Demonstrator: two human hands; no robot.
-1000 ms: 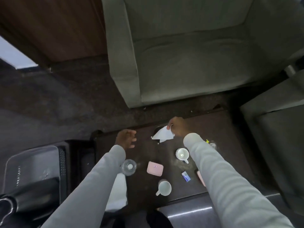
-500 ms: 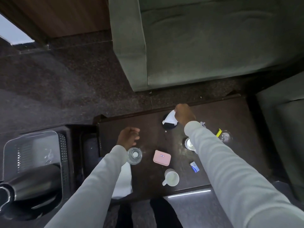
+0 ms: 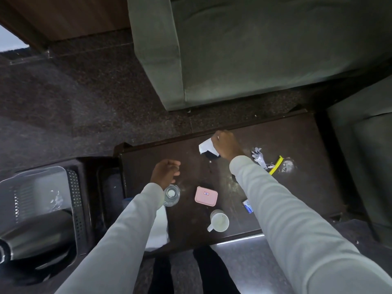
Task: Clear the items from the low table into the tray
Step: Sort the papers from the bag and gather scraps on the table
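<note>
My right hand (image 3: pixel 228 145) is at the far side of the dark low table (image 3: pixel 297 136), closed on a white tissue (image 3: pixel 206 146) pressed over a black object (image 3: pixel 210 156). My left hand (image 3: pixel 165 174) hovers loosely curled over the table's left part and holds nothing. Just below it stands a clear glass (image 3: pixel 171 195). A pink box (image 3: pixel 206 196) and a white mug (image 3: pixel 219 221) lie nearer me. A small blue packet (image 3: pixel 247 206) shows beside my right sleeve. Crumpled paper (image 3: pixel 259 157), a yellow strip (image 3: pixel 275 165) and clear plastic (image 3: pixel 287 165) lie at the right. The grey tray (image 3: pixel 42 179) sits at the left.
A dark steel flask (image 3: pixel 36 234) lies in the tray. A green sofa (image 3: pixel 254 49) stands beyond the table and another seat (image 3: pixel 364 145) at the right. A white cloth (image 3: pixel 158 228) lies under my left sleeve. Dark carpet surrounds the table.
The view has tilted down and drawn closer. My right hand has pressed the tissue down onto the black object. A second mug by my right arm has become hidden. My left hand has curled slightly.
</note>
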